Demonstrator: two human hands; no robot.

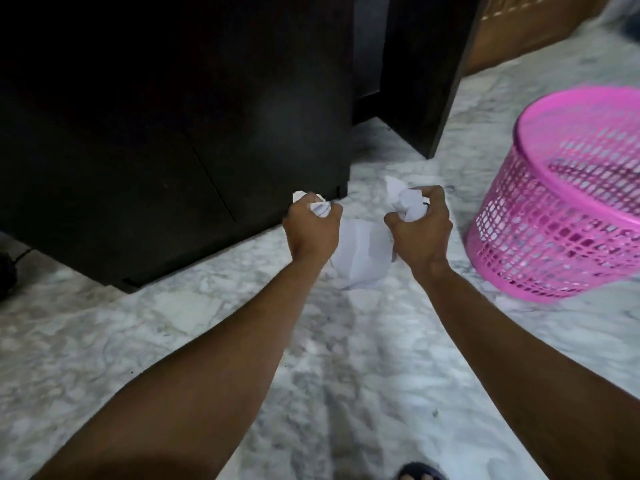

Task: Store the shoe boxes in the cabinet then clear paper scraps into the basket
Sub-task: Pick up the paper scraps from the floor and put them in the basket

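My left hand point(311, 230) grips a small crumpled white paper scrap point(320, 207). My right hand point(420, 230) grips a bigger crumpled white scrap point(405, 200) that sticks up past the fingers. Both fists hover side by side above the marble floor. Between and below them a larger white paper sheet point(360, 258) lies or hangs; whether either hand holds it is unclear. The pink mesh basket point(540, 237) stands on the floor just right of my right hand, its rim blurred. The dark cabinet point(156, 133) fills the upper left, its doors closed.
A marble floor point(173, 323) spreads below. A second dark panel point(426, 74) stands behind, with a gap between it and the cabinet. A wooden surface point(519, 26) is at the top right. My sandalled foot point(420, 472) shows at the bottom edge.
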